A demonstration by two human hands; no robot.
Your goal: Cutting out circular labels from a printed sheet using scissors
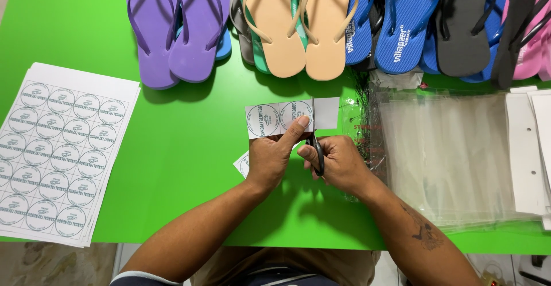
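My left hand (271, 158) pinches a white paper strip (275, 118) printed with two round labels, thumb on its lower edge. Black scissors (316, 148) sit in my right hand (338, 162), and their blades meet the strip just right of the second label. The strip's blank end (327, 112) sticks out past the blades. A small piece of cut label paper (241, 163) lies on the green table (183, 148) under my left hand.
A stack of round-label sheets (54, 151) lies at the left. Flip-flops line the far edge: purple (172, 27), beige (304, 22), blue (402, 22), black (465, 27). Clear plastic bags (447, 154) and white card hangers (528, 154) lie at the right.
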